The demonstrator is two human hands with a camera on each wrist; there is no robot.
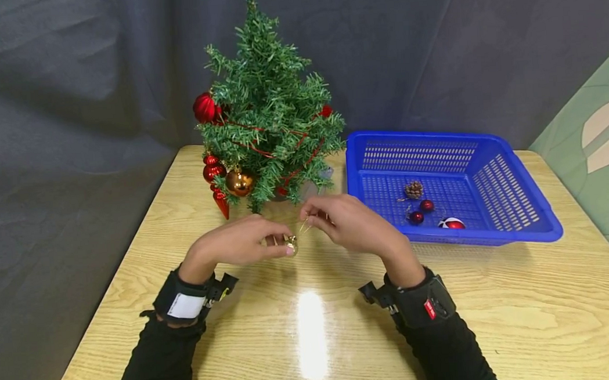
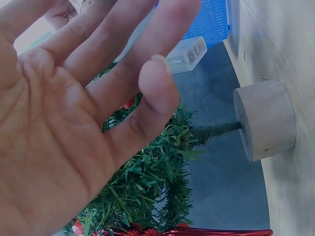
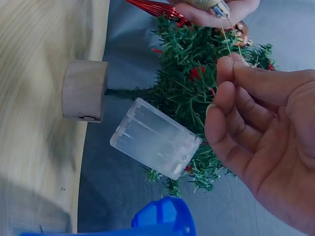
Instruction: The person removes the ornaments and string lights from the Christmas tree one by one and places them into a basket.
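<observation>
Low in front of the small Christmas tree point(image 1: 273, 99), my left hand point(image 1: 239, 240) pinches a small gold bauble point(image 1: 293, 245) between thumb and fingers. My right hand point(image 1: 348, 222) holds the bauble's thin gold string point(image 3: 226, 37) between thumb and forefinger, drawn out into a loop in the right wrist view. Its other fingers curl loosely. The left wrist view shows mostly the left palm point(image 2: 54, 128), and the bauble is hidden there. On the tree's left side hang a red ball point(image 1: 206, 107), a copper-coloured ball point(image 1: 239, 183) and a long red ornament point(image 1: 214, 169).
A blue basket point(image 1: 522, 236) stands right of the tree, holding a pinecone point(image 1: 414, 189), two small dark red balls point(image 1: 427, 206) and a red-and-white ball point(image 1: 452, 223). A clear plastic box point(image 3: 155, 140) is beside the tree's wooden base point(image 3: 83, 91). Dark cloth point(image 1: 69, 111) hangs behind.
</observation>
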